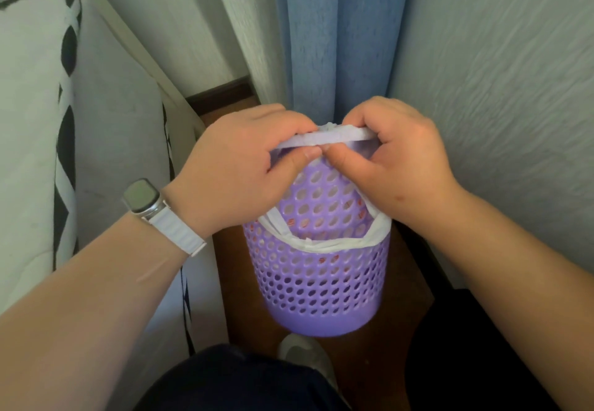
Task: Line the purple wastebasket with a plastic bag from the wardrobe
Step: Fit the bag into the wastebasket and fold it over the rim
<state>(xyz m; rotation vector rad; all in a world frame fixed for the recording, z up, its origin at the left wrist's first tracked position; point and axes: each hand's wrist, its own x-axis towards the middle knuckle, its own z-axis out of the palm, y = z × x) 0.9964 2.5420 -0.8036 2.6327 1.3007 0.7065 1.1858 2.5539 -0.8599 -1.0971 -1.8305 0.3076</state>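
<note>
The purple wastebasket [316,285], perforated with round holes, stands on the brown floor in front of me. A white plastic bag [324,242] lies inside it, its edge folded over the near rim. At the far rim my left hand [244,166] and my right hand [405,159] meet, thumbs inside and fingers curled over the top. Both pinch the bag's edge against that rim. The far part of the bag is hidden under my fingers.
A bed with a white and black patterned cover [38,140] runs along the left. A blue curtain [340,34] and a pale curtain [501,89] hang behind and to the right of the basket. My foot in a light slipper [302,354] is just before it.
</note>
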